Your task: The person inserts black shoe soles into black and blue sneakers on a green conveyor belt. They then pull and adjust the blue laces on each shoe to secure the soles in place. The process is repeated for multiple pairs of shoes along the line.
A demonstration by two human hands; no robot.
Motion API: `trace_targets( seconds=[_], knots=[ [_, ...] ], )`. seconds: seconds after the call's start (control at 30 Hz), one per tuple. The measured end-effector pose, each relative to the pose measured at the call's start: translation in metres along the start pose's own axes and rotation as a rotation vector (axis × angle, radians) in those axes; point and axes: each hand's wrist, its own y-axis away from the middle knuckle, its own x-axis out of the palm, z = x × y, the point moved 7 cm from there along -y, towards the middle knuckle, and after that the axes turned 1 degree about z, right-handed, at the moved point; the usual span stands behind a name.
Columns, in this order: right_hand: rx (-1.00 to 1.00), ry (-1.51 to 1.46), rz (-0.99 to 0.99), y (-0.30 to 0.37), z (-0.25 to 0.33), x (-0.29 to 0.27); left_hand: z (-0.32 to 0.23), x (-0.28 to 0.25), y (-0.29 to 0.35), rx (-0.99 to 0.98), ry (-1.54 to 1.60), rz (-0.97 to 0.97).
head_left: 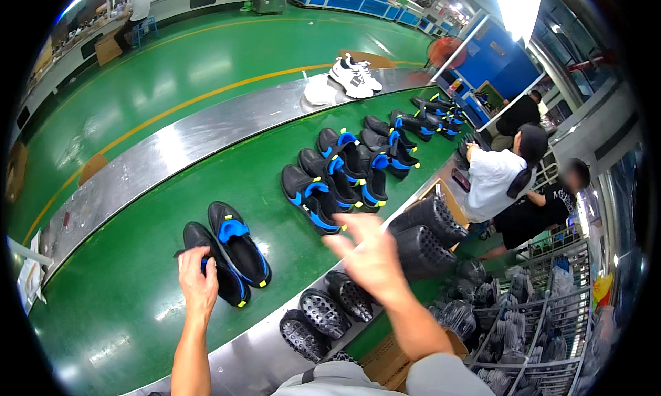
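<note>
On the green conveyor belt [131, 258] stands a pair of black shoes with blue lining and yellow heel tabs. My left hand [197, 280] has bent fingers and thumb at the collar of the left shoe [197, 236], which they partly cover. Beside it, the right shoe [242, 248] is untouched. Stretched forward and blurred, my right hand [372, 255] is open over the belt's near edge. It holds nothing and is nearest to a cluster of similar shoes [299, 183]. Black perforated shoe-shaped forms [323, 312] lie below it on the metal ledge.
Larger black perforated pieces [423, 241] stand by a cardboard box [447, 207] on the right. White sneakers [354, 76] rest on the far metal rail [200, 134]. A wire rack [537, 327] holds wrapped items. A person in white [499, 172] works farther along the belt.
</note>
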Motion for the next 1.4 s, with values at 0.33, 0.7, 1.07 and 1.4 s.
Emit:
trace_targets(
  seconds=[0.33,0.7,1.07,1.4],
  knots=[
    [0.531,0.415,-0.164,0.14,-0.202,-0.196,-0.056,0.019,0.022,0.008,0.262,0.21],
    [0.567,0.156,-0.327,0.154,-0.243,-0.193,-0.093,0.04,0.041,0.095,0.252,0.351],
    [0.435,0.348,-0.121,0.085,-0.271,-0.219,-0.123,0.062,0.045,0.165,0.284,0.398],
    [0.233,0.448,-0.168,0.068,-0.212,-0.229,-0.116,0.06,0.052,0.189,0.246,0.405]
  ],
)
